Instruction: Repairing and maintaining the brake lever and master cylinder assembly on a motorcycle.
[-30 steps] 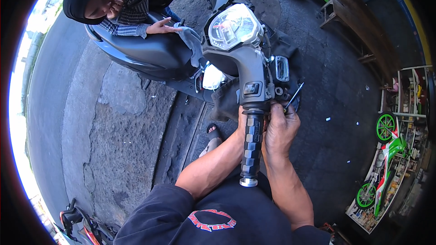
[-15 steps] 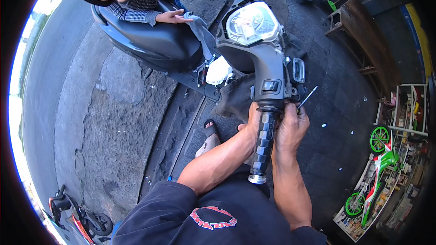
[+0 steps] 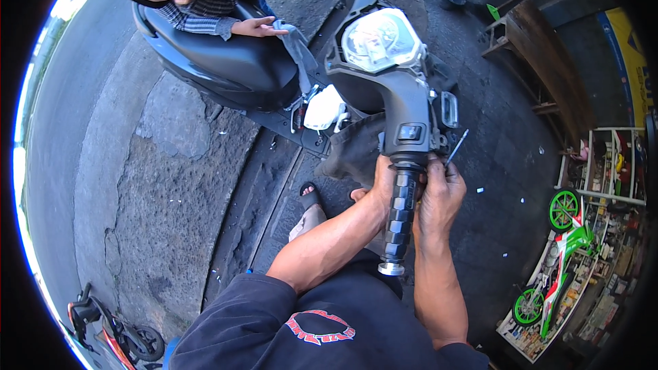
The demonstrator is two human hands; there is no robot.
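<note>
Directly in front of me is the scooter handlebar, with its black ribbed grip [image 3: 399,223] pointing toward my body. My left hand [image 3: 384,177] reaches to the grip's inner end from the left; its fingers are hidden behind the bar. On the other side, my right hand [image 3: 441,195] is closed beside the switch housing [image 3: 409,132], fingers pinched together. A slim metal-shafted screwdriver [image 3: 458,147] sticks up out of that hand, angled away to the right. Its handle is hidden. Farther along the bar sits the clear instrument cover [image 3: 382,39].
A person leans on the dark scooter seat [image 3: 219,55] at upper left, one hand near a grey cloth [image 3: 296,48]. A wooden bench [image 3: 545,62] stands at right, above a display rack [image 3: 610,164] and a green model motorcycle [image 3: 558,260]. Another motorbike [image 3: 120,329] is at lower left.
The whole view has shifted slightly. Both my hands stay at the grip's inner end, and the screwdriver remains in my right hand at nearly the same angle.
</note>
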